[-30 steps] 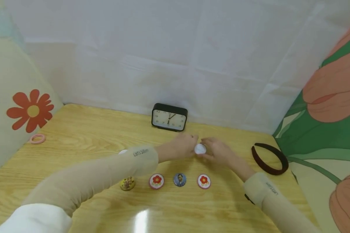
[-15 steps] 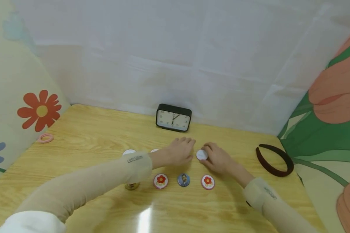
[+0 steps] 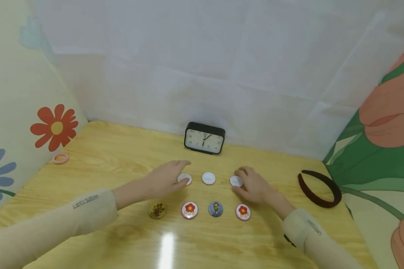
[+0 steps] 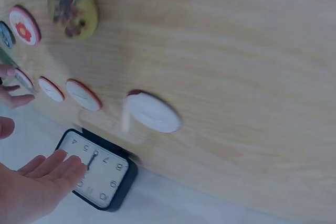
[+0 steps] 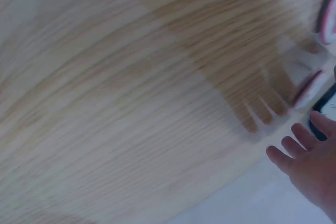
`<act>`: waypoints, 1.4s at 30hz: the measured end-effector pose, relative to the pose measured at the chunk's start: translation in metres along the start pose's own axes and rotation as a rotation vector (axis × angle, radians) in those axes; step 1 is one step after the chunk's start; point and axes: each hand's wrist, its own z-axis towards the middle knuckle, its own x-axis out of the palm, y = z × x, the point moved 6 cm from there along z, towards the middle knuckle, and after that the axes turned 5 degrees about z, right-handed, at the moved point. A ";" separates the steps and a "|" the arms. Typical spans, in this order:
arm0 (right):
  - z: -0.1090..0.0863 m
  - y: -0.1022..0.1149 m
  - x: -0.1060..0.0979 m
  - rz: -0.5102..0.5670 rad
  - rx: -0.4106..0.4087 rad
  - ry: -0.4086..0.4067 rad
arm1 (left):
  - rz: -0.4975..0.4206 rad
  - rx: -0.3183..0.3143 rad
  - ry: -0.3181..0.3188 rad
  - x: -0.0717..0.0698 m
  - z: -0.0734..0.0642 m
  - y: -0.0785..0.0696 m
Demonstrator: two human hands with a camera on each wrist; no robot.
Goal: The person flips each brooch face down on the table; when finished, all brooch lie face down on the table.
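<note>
My left hand reaches over the table with thumb and fingers spread, holding nothing. In the head view its thumb overlaps a white-faced round badge; the left wrist view shows the fingers apart from the badges. My right hand has its thumb and fingers on either side of another white-faced badge. Seen from the right wrist, that badge rests on the table, with the fingers relaxed. Between the hands lies a third white-faced badge. A further one is hidden in the head view by the left arm.
Nearer me runs a row of picture badges: yellow sunflower, red flower, portrait and another red flower. A black clock stands behind. A dark headband lies right, a pink ring far left.
My left hand has moved left, away from the right hand, uncovering white-faced badges. The right hand has lowered its badge slightly towards me and stays around it. The view has shifted a little.
</note>
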 end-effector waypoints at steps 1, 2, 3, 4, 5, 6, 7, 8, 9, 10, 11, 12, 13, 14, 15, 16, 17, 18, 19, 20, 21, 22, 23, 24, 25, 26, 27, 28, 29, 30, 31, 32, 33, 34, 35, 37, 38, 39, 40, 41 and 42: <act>0.002 0.004 -0.002 0.008 0.007 -0.007 | 0.000 -0.010 -0.003 -0.001 -0.009 0.003; 0.004 0.010 -0.004 0.018 0.014 -0.017 | 0.003 -0.013 -0.011 -0.002 -0.018 0.005; 0.007 0.017 -0.007 0.028 0.018 -0.028 | 0.014 -0.011 -0.030 -0.003 -0.027 0.007; 0.009 0.026 -0.009 0.038 0.015 -0.045 | 0.022 -0.013 -0.041 -0.003 -0.035 0.008; 0.012 0.037 -0.011 0.052 0.008 -0.062 | 0.030 -0.012 -0.055 -0.004 -0.044 0.008; 0.015 0.048 -0.013 0.065 -0.004 -0.078 | 0.040 -0.013 -0.066 -0.004 -0.052 0.008; 0.017 0.060 -0.013 0.072 -0.020 -0.094 | 0.047 -0.010 -0.076 -0.003 -0.060 0.008; 0.020 0.072 -0.013 0.080 -0.040 -0.104 | 0.051 -0.008 -0.087 -0.003 -0.068 0.008; 0.022 0.084 -0.012 0.083 -0.064 -0.112 | 0.048 -0.012 -0.092 -0.002 -0.075 0.008; 0.025 0.096 -0.010 0.087 -0.091 -0.122 | 0.041 -0.012 -0.096 -0.001 -0.081 0.008; 0.027 0.106 -0.008 0.082 -0.113 -0.124 | 0.035 -0.015 -0.099 0.001 -0.087 0.009; 0.029 0.116 -0.005 0.071 -0.129 -0.118 | 0.026 -0.019 -0.102 0.002 -0.092 0.009; 0.029 0.126 0.000 0.066 -0.143 -0.107 | 0.015 -0.022 -0.109 0.004 -0.098 0.010; 0.030 0.134 0.005 0.062 -0.157 -0.093 | 0.005 -0.030 -0.114 0.007 -0.103 0.010; 0.030 0.142 0.010 0.055 -0.166 -0.079 | -0.006 -0.030 -0.121 0.009 -0.108 0.010; 0.030 0.149 0.015 0.044 -0.176 -0.063 | -0.010 -0.030 -0.127 0.010 -0.113 0.011; 0.029 0.156 0.021 0.030 -0.187 -0.044 | -0.015 -0.031 -0.131 0.012 -0.118 0.011; 0.029 0.162 0.025 0.018 -0.203 -0.028 | -0.022 -0.034 -0.132 0.014 -0.123 0.011; 0.029 0.168 0.030 0.009 -0.222 -0.019 | -0.028 -0.038 -0.128 0.016 -0.127 0.012; 0.029 0.173 0.034 -0.001 -0.239 -0.008 | -0.033 -0.048 -0.119 0.018 -0.131 0.012; 0.029 0.178 0.038 -0.008 -0.255 0.004 | -0.036 -0.058 -0.107 0.019 -0.135 0.013; 0.029 0.182 0.041 -0.019 -0.277 0.010 | -0.036 -0.072 -0.092 0.021 -0.138 0.014; 0.030 0.186 0.044 -0.032 -0.298 0.015 | -0.036 -0.082 -0.084 0.023 -0.141 0.014; 0.032 0.190 0.046 -0.042 -0.317 0.018 | -0.028 -0.087 -0.079 0.024 -0.143 0.015; 0.034 0.193 0.048 -0.052 -0.331 0.019 | -0.015 -0.088 -0.083 0.025 -0.144 0.015; 0.037 0.196 0.050 -0.065 -0.346 0.021 | -0.002 -0.089 -0.092 0.025 -0.145 0.016; 0.039 0.198 0.052 -0.078 -0.359 0.022 | 0.011 -0.085 -0.107 0.025 -0.146 0.016; 0.042 0.200 0.053 -0.091 -0.364 0.020 | 0.026 -0.072 -0.124 0.025 -0.144 0.016; 0.045 0.200 0.054 -0.099 -0.365 0.018 | 0.037 -0.058 -0.140 0.024 -0.142 0.016; 0.047 0.200 0.055 -0.102 -0.362 0.017 | 0.044 -0.046 -0.149 0.024 -0.140 0.017; 0.048 0.200 0.056 -0.104 -0.359 0.016 | 0.046 -0.039 -0.153 0.024 -0.139 0.017; 0.050 0.200 0.057 -0.104 -0.357 0.016 | 0.044 -0.033 -0.152 0.025 -0.137 0.018; 0.050 0.200 0.058 -0.102 -0.357 0.014 | 0.038 -0.028 -0.145 0.026 -0.136 0.018; 0.051 0.201 0.059 -0.099 -0.357 0.014 | 0.029 -0.025 -0.137 0.027 -0.135 0.019; 0.051 0.202 0.060 -0.095 -0.358 0.015 | 0.018 -0.023 -0.128 0.028 -0.135 0.019; 0.051 0.205 0.063 -0.099 -0.363 0.016 | -0.006 -0.024 -0.118 0.030 -0.135 0.020; 0.051 0.207 0.065 -0.106 -0.363 0.017 | -0.018 -0.029 -0.117 0.031 -0.136 0.020; 0.051 0.208 0.066 -0.115 -0.363 0.015 | -0.027 -0.035 -0.116 0.031 -0.136 0.020; 0.052 0.209 0.067 -0.125 -0.358 0.017 | -0.035 -0.039 -0.121 0.032 -0.135 0.020; 0.053 0.210 0.068 -0.136 -0.350 0.017 | -0.039 -0.042 -0.128 0.032 -0.135 0.020; 0.053 0.210 0.068 -0.149 -0.340 0.015 | -0.041 -0.046 -0.136 0.032 -0.134 0.020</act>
